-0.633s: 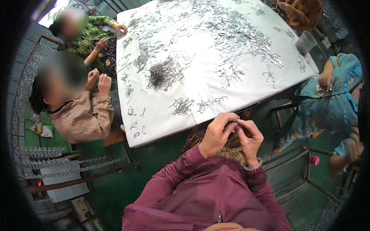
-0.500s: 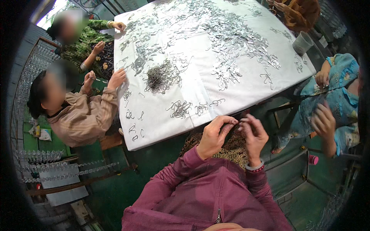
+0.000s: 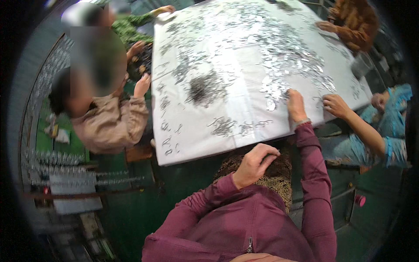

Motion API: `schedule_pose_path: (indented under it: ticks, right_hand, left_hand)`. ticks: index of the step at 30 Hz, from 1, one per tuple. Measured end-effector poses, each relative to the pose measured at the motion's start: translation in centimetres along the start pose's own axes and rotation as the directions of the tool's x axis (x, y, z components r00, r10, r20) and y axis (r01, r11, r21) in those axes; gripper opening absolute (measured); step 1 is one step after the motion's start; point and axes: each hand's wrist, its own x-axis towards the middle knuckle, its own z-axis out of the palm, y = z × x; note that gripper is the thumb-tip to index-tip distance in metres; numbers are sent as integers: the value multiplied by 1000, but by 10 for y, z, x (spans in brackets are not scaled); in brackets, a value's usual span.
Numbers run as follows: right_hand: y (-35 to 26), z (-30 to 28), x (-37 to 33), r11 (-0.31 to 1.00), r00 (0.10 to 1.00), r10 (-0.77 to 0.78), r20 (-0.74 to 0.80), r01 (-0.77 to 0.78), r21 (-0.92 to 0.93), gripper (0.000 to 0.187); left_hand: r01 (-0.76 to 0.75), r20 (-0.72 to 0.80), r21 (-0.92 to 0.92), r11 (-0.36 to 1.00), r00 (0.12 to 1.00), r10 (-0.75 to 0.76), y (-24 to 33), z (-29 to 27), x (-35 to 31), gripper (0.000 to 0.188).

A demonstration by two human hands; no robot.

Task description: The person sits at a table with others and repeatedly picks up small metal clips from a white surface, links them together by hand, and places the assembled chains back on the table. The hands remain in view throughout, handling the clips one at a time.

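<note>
right hand (image 3: 297, 106) just swung off the left hand (image 3: 253, 166) to the silver pieces (image 3: 286, 61) on the bench (image 3: 194, 145), so they're in reach now, both hands curled nearly closed, can't tell if either's holding anything

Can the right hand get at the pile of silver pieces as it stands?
Probably yes: the right hand is at the near edge of the silver pieces, with nothing visible between; a co-worker's hand is off to its right.
</note>
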Motion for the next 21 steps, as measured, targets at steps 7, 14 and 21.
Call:
schedule_pose_path:
  ticks: [7,14,21]
  right_hand:
    - [-36,-45,-15,958,964,245,103,-257,128,22]
    - [-133,-128,-36,465,826,472,309,-531,708,21]
    - [-191,-177,-70,507,856,484,183,-444,739,22]
  left_hand:
    - [-98,-20,-25,995,995,98,-7,0,-2,16]
    - [-80,-82,-42,996,994,76,-15,5,5,14]
    - [-152,-64,-30,988,987,150,-17,5,18,13]
